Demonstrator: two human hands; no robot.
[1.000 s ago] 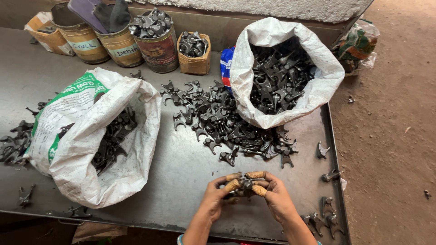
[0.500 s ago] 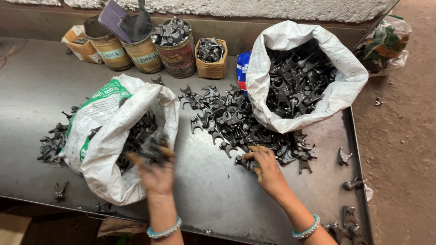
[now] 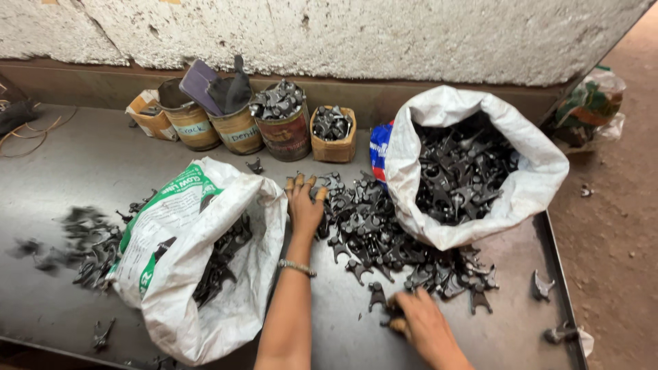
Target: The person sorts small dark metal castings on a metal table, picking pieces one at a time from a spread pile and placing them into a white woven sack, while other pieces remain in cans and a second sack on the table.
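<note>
left grip (image 3: 305,205): bare forearm, thin metal bracelet (image 3: 297,268) | right grip (image 3: 425,325): sleeveless, blurred

A dull grey metal tabletop (image 3: 82,171) carries two open white woven sacks (image 3: 205,274) (image 3: 521,178) of dark forged metal parts, a loose heap of the same parts (image 3: 370,233) between them, and rusty tins (image 3: 284,133) along its back edge.

Head camera, looking steeply down and forward over a grey metal tabletop (image 3: 82,164)

The one view sits close above the person's own forearms, which enter from 6 o'clock; the left hand (image 3: 305,205) reaches toward 12, the right hand (image 3: 425,325) lies near 5. It faces a rough white wall (image 3: 343,34) running across 12 o'clock, with bare dirt floor (image 3: 617,205) showing at 3 o'clock.
</note>
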